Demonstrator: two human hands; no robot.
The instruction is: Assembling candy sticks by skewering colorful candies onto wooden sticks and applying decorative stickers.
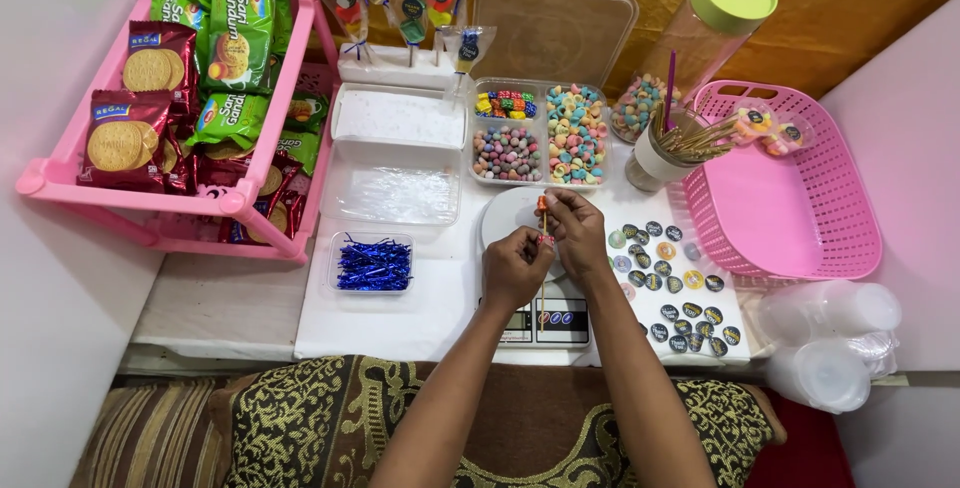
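Pinching the candy skewer (pixel 543 210) with my right hand (pixel 577 231) while my left hand (pixel 514 266) grips its lower end; I'd keep it steady over the scale (pixel 520 323).

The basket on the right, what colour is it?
Pink. The basket shows best in the head view, beside the round stickers.

Both forearms reach forward, converging. The left hand (pixel 513 266) is curled, fingers pinched; the right hand (pixel 578 230), just beyond, pinches with fingertips nearly touching the left's.
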